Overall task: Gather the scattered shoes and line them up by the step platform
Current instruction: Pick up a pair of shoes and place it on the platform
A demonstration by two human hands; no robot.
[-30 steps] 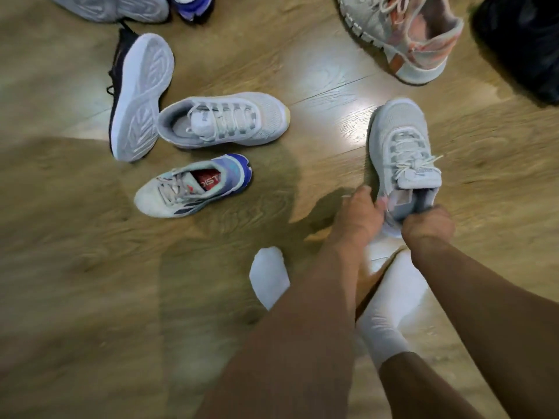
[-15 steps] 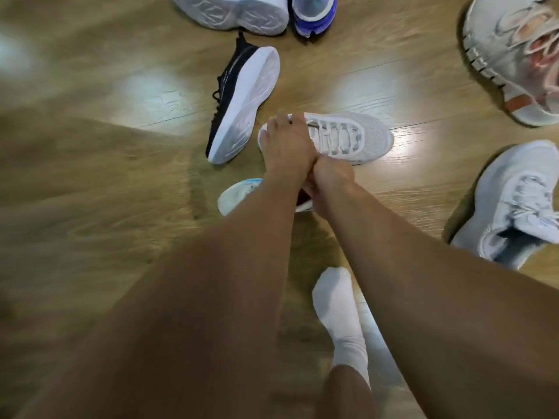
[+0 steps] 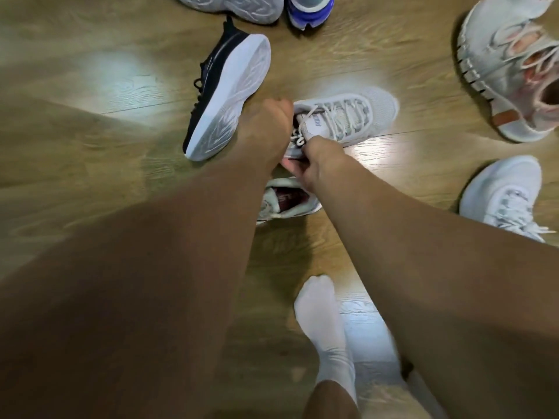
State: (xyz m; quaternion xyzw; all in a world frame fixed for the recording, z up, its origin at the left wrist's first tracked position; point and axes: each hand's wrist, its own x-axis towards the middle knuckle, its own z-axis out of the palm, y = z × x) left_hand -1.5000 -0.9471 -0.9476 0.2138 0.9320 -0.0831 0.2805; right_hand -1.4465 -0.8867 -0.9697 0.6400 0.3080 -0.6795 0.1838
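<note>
A white mesh sneaker [image 3: 360, 116] lies on the wooden floor, toe pointing right. My left hand [image 3: 269, 128] curls round its heel collar. My right hand [image 3: 314, 164] grips the near side of its opening, thumb by the tongue. Just below my hands sits a small pale shoe with a red insole [image 3: 284, 201], partly hidden under my right wrist. Its white mesh mate [image 3: 502, 195] rests at the right edge. The step platform is not in view.
A black sneaker [image 3: 227, 95] lies on its side, white sole up, left of my hands. A grey-soled shoe [image 3: 233, 7] and a blue shoe [image 3: 311, 10] sit at the top edge. A white-and-pink sneaker [image 3: 508, 65] is top right. My white-socked foot [image 3: 323, 322] stands below.
Both hands left the right-hand white sneaker and swung left. The left hand, flat over the middle sneaker's heel half a second ago, now curls round it; the right hand rose onto that sneaker.
</note>
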